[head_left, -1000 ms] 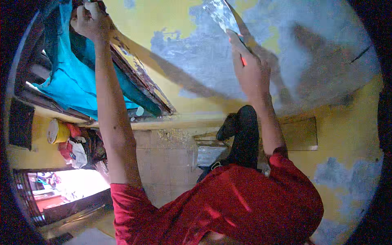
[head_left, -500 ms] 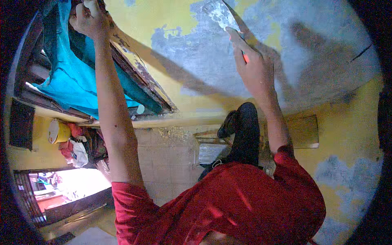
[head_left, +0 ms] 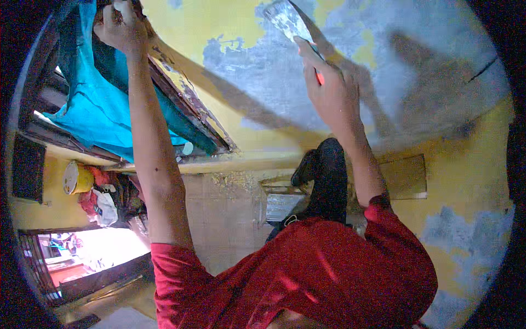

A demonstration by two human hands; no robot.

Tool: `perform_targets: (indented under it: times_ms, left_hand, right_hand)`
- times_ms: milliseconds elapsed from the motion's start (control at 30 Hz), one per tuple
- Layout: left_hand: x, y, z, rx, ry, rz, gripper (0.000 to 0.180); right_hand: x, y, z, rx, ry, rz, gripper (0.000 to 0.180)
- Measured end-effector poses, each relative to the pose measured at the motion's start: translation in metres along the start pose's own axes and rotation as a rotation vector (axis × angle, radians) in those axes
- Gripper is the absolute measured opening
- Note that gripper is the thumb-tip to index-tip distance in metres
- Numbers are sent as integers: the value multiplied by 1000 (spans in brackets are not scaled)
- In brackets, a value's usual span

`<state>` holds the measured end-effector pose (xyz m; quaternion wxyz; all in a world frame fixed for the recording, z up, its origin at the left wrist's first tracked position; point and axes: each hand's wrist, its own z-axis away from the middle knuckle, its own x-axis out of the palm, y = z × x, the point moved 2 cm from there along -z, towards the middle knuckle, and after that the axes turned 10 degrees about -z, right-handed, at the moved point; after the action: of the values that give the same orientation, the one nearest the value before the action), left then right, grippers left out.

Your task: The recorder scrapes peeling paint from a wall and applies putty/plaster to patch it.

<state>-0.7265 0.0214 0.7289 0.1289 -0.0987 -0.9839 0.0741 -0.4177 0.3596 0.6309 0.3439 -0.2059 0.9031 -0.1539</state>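
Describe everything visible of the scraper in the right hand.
The scraper has a flat, shiny, metallic-looking blade, smeared with whitish patches and widening toward its far end. The right hand grips the handle, mostly hidden, though an orange-red part shows. The tool slants up and left against the yellow-and-grey wall; whether its edge touches the surface is unclear.

Dim, grainy; opening [head_left: 112, 247] lower left blown out; shadows [head_left: 235, 96] across wall [head_left: 263, 71]; edges bent, corners black
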Motion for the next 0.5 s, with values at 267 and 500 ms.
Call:
perform_targets:
  times_ms: [267,500]
  left_hand:
    - [7,-23,-1,5,11,111,23]
    - [4,-1,-6,23,78,87,22]
  right_hand:
    - [8,-7,-4,68,-60,-12,42]
    - [7,-7,1,26,-7,23,43]
